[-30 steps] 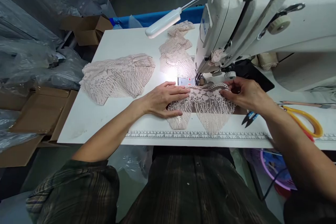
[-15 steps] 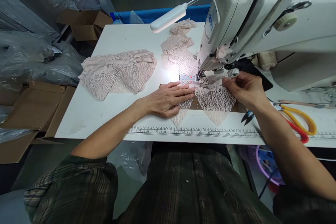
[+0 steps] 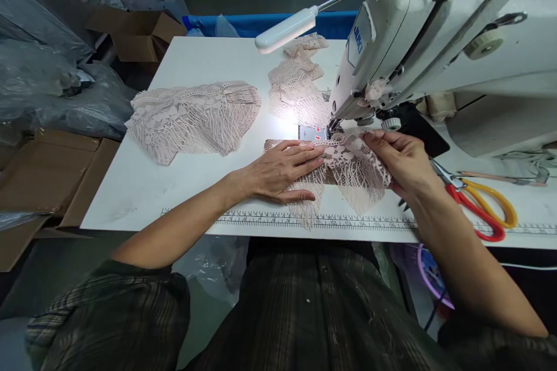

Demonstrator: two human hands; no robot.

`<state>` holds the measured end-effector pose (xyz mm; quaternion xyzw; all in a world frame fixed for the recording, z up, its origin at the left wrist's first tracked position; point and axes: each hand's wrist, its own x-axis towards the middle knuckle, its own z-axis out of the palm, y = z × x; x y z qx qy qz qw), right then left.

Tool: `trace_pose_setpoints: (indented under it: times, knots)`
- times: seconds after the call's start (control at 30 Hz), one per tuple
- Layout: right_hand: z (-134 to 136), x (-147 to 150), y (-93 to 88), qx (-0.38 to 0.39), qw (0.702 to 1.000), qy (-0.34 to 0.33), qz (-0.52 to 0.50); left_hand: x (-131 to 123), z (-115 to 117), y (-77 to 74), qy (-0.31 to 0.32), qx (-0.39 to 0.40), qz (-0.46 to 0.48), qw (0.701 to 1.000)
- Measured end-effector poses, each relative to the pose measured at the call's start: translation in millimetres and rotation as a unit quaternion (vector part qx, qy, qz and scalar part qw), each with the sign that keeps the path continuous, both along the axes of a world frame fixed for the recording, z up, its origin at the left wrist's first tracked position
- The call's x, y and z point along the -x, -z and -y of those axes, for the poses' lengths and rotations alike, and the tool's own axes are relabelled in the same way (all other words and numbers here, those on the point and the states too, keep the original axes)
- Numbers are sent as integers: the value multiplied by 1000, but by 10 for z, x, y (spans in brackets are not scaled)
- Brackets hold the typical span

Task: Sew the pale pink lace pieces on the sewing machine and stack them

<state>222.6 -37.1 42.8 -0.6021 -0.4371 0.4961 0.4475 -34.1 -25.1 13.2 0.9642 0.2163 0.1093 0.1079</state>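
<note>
A pale pink lace piece (image 3: 348,171) lies under the presser foot (image 3: 334,126) of a white sewing machine (image 3: 435,40). My left hand (image 3: 285,169) rests flat on the lace's left part, fingers stretched toward the needle. My right hand (image 3: 402,159) pinches the lace's upper right edge, fingers closed on it, just right of the foot. The lace's lower points hang over the printed ruler (image 3: 348,221) on the table's front edge.
A stack of finished lace pieces (image 3: 191,119) lies at the left of the white table (image 3: 143,185); more lace (image 3: 296,81) trails behind the machine under the lamp (image 3: 287,29). Red and yellow scissors (image 3: 478,203) lie at the right. Cardboard boxes (image 3: 56,174) and plastic bags sit left.
The lace has shifted toward me and bunched up a little under my right hand. My left hand slid slightly right along the fabric.
</note>
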Motion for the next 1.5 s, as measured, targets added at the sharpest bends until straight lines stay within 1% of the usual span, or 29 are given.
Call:
trace_pose_setpoints:
  times: [0.07, 0.1, 0.13, 0.2, 0.23, 0.27, 0.3, 0.33, 0.37, 0.4, 0.43, 0.47, 0.5, 0.57, 0.63, 0.67, 0.7, 0.73, 0.8, 0.9, 1.0, 1.07, 1.1, 1.2, 1.33, 1.4, 1.5]
  knots:
    - [55, 151, 1, -21, 999, -36, -13, 13, -2, -16, -38, 33, 80, 996]
    - [82, 232, -1, -30, 998, -54, -27, 20, 2, -30, -60, 69, 129, 987]
    - [106, 310, -7, -34, 996, -73, -45, 28, 11, -47, -79, 121, 179, 973]
    - [133, 431, -25, -30, 987, -129, -90, 43, 40, -90, -106, 256, 251, 927]
    - [131, 460, -34, -22, 980, -167, -104, 49, 58, -116, -124, 314, 261, 904]
    - [116, 461, -39, -12, 973, -205, -104, 53, 78, -144, -154, 349, 254, 889]
    - [91, 435, -35, -6, 967, -237, -88, 56, 97, -173, -197, 356, 234, 883]
    - [55, 383, -23, -6, 964, -259, -54, 56, 115, -202, -243, 341, 205, 885]
    - [14, 314, 0, -21, 965, -261, -4, 56, 129, -229, -282, 316, 169, 890]
    - [-29, 235, 30, -49, 966, -247, 61, 57, 139, -252, -309, 291, 136, 895]
    - [-70, 157, 68, -84, 959, -232, 140, 58, 144, -268, -322, 272, 108, 900]
    - [-105, 87, 109, -122, 941, -229, 217, 61, 143, -277, -323, 261, 89, 905]
    - [-131, 32, 154, -164, 915, -239, 279, 66, 137, -278, -318, 258, 77, 909]
    - [-156, -21, 245, -252, 849, -285, 366, 77, 112, -258, -319, 250, 75, 911]
    - [-156, -14, 333, -323, 785, -320, 421, 84, 82, -230, -334, 242, 90, 906]
    - [-152, 1, 372, -345, 760, -323, 446, 86, 68, -221, -344, 241, 97, 902]
    - [-149, 17, 407, -359, 742, -318, 469, 86, 57, -220, -352, 243, 101, 898]
    - [-148, 29, 437, -366, 730, -311, 486, 86, 49, -228, -359, 248, 101, 894]
    - [-153, 33, 480, -374, 723, -298, 499, 85, 40, -263, -367, 263, 91, 887]
    - [-167, -12, 512, -386, 737, -282, 477, 99, 30, -315, -378, 288, 85, 876]
    - [-180, -68, 519, -390, 759, -290, 433, 144, -6, -308, -378, 351, 128, 847]
    - [-183, -83, 522, -398, 757, -305, 418, 184, -44, -280, -364, 400, 154, 827]
    - [-181, -81, 524, -401, 753, -310, 420, 203, -63, -265, -358, 413, 163, 822]
    - [-159, -49, 533, -387, 742, -310, 451, 238, -96, -243, -355, 401, 167, 828]
    - [-97, 6, 526, -356, 738, -299, 489, 231, -65, -268, -365, 368, 140, 844]
    - [-65, 23, 510, -350, 738, -296, 495, 223, -47, -284, -366, 364, 132, 846]
    - [-36, 31, 482, -345, 735, -299, 501, 226, -49, -294, -351, 371, 130, 850]
